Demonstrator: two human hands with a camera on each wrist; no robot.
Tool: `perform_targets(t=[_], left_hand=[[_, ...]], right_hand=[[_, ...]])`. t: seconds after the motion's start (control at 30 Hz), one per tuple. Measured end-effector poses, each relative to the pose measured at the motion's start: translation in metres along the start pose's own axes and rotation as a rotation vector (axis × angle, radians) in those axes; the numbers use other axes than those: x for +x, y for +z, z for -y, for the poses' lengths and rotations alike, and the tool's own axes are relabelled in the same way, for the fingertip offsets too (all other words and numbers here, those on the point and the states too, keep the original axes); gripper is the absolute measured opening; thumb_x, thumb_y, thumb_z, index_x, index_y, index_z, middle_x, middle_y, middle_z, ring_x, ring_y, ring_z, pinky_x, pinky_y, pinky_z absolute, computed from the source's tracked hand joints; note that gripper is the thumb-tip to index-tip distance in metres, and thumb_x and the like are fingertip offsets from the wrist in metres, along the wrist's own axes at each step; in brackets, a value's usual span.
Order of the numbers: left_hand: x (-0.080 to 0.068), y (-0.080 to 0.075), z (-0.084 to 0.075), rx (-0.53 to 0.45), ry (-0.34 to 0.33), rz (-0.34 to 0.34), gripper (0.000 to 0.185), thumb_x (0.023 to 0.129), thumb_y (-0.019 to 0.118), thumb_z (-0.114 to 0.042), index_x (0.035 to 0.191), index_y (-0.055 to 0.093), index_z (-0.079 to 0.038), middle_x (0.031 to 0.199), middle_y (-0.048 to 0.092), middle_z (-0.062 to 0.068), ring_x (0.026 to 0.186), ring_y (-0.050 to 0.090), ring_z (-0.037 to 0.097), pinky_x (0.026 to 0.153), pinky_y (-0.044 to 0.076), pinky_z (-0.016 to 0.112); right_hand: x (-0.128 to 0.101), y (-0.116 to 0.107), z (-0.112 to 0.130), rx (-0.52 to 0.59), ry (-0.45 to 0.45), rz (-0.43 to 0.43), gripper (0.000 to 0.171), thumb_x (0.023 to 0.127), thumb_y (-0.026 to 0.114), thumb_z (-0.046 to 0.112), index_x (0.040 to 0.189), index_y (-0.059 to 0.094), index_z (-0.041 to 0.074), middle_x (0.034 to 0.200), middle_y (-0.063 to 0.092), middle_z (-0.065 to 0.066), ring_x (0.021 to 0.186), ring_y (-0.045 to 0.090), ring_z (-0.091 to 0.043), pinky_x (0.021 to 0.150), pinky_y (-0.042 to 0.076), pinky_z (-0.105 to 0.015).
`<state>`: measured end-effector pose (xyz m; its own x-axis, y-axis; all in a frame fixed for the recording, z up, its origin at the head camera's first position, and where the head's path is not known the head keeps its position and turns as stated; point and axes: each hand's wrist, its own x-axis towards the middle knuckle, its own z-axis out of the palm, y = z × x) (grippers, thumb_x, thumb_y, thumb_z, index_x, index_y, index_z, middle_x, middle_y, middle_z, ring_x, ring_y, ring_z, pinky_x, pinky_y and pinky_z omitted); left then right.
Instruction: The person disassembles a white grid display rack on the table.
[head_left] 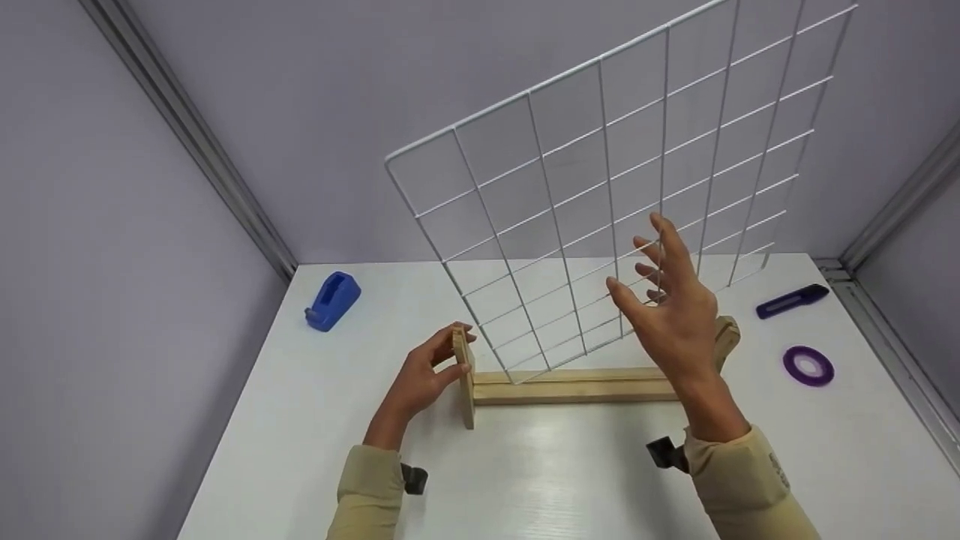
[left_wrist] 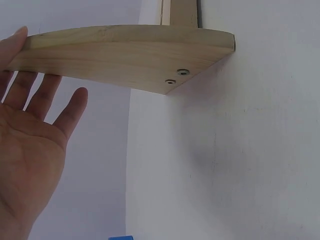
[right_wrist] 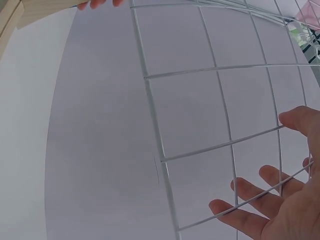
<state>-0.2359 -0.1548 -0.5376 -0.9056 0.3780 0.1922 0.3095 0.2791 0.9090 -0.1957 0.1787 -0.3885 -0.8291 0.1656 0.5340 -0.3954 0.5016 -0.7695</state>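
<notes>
A wooden stand has a long rail (head_left: 577, 391) across the table and an upright end board (head_left: 463, 382) at its left. My left hand (head_left: 427, 379) pinches this board between thumb and fingers; two screw heads (left_wrist: 183, 72) show low on its outer face in the left wrist view. A white wire grid panel (head_left: 529, 94) slants upward to the right, its lower left corner over the rail. Whether that corner touches the rail, I cannot tell. My right hand (head_left: 671, 311) holds the grid, with the thumb in front of the wires and spread fingers behind them.
At the back left stands a blue tape dispenser (head_left: 333, 301). A dark utility knife (head_left: 792, 301) and a purple ring-shaped roll (head_left: 808, 365) lie at the right. The stand's right end board (head_left: 726, 341) is partly hidden by my arm. Grey walls enclose the white table (head_left: 540, 465).
</notes>
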Motion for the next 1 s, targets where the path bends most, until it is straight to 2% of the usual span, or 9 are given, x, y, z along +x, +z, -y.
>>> perform_targets(t=[0.27,0.4,0.53,0.6,0.73,0.8,0.83,0.93,1.0], left_hand=[[-0.007,0.002,0.0,-0.003,-0.007,-0.025,0.057,0.096,0.069,-0.01,0.149,0.05,-0.019,0.142,0.062,0.005,0.139,0.054,0.025,0.116,0.044,0.044],[-0.011,0.003,0.002,-0.018,-0.003,-0.056,0.06,0.096,0.07,-0.009,0.151,0.048,-0.018,0.143,0.062,0.007,0.139,0.054,0.027,0.116,0.043,0.05],[-0.014,0.005,0.001,-0.021,-0.011,-0.093,0.062,0.095,0.071,-0.01,0.151,0.048,-0.02,0.142,0.063,0.005,0.139,0.054,0.027,0.115,0.042,0.054],[-0.016,0.006,0.0,-0.017,-0.012,-0.11,0.061,0.095,0.071,-0.012,0.151,0.048,-0.021,0.142,0.063,0.004,0.139,0.054,0.027,0.115,0.042,0.055],[-0.02,0.007,-0.001,0.002,-0.022,-0.138,0.061,0.095,0.073,-0.014,0.15,0.049,-0.024,0.141,0.064,0.002,0.139,0.054,0.025,0.116,0.043,0.053],[-0.022,0.007,-0.002,0.017,-0.029,-0.151,0.061,0.094,0.073,-0.016,0.15,0.049,-0.025,0.141,0.064,0.001,0.139,0.054,0.024,0.116,0.043,0.05],[-0.023,0.007,-0.003,0.022,-0.033,-0.156,0.061,0.094,0.073,-0.016,0.15,0.049,-0.026,0.141,0.064,0.001,0.139,0.054,0.023,0.116,0.043,0.048],[-0.027,0.008,-0.004,0.031,-0.044,-0.17,0.061,0.094,0.074,-0.017,0.149,0.05,-0.028,0.141,0.064,-0.002,0.139,0.054,0.021,0.117,0.043,0.044],[-0.029,0.008,-0.005,0.03,-0.049,-0.178,0.061,0.094,0.074,-0.017,0.149,0.05,-0.029,0.14,0.065,-0.002,0.139,0.054,0.02,0.117,0.043,0.042]], right_hand=[[-0.002,-0.005,0.002,0.008,-0.011,0.012,0.088,0.087,0.08,0.008,0.159,0.035,0.032,0.146,0.06,-0.01,0.121,0.066,-0.038,0.095,0.056,-0.059],[-0.003,-0.007,0.0,0.009,-0.018,0.01,0.087,0.087,0.08,0.008,0.158,0.036,0.031,0.146,0.06,-0.01,0.121,0.066,-0.038,0.095,0.057,-0.059],[-0.005,-0.008,-0.001,-0.011,-0.011,0.006,0.087,0.086,0.08,0.008,0.157,0.037,0.033,0.145,0.061,-0.008,0.12,0.067,-0.036,0.094,0.057,-0.057],[-0.005,-0.008,-0.001,-0.022,-0.007,0.007,0.088,0.086,0.08,0.008,0.157,0.036,0.034,0.145,0.061,-0.006,0.121,0.067,-0.035,0.095,0.058,-0.053],[-0.008,-0.008,-0.003,-0.049,0.007,0.015,0.088,0.087,0.08,0.01,0.158,0.035,0.035,0.146,0.06,-0.003,0.123,0.067,-0.031,0.094,0.058,-0.028],[-0.009,-0.008,-0.004,-0.059,0.01,0.016,0.088,0.087,0.08,0.01,0.158,0.034,0.036,0.146,0.06,-0.002,0.123,0.067,-0.031,0.091,0.056,-0.025],[-0.01,-0.009,-0.005,-0.058,0.012,0.017,0.088,0.087,0.08,0.01,0.158,0.035,0.036,0.146,0.06,-0.002,0.123,0.067,-0.031,0.091,0.056,-0.026],[-0.013,-0.009,-0.008,-0.05,0.017,0.019,0.089,0.086,0.08,0.008,0.158,0.035,0.036,0.146,0.06,-0.004,0.122,0.067,-0.033,0.094,0.059,-0.044],[-0.015,-0.009,-0.01,-0.046,0.024,0.019,0.089,0.086,0.08,0.007,0.158,0.035,0.036,0.146,0.06,-0.004,0.122,0.067,-0.034,0.094,0.059,-0.05]])
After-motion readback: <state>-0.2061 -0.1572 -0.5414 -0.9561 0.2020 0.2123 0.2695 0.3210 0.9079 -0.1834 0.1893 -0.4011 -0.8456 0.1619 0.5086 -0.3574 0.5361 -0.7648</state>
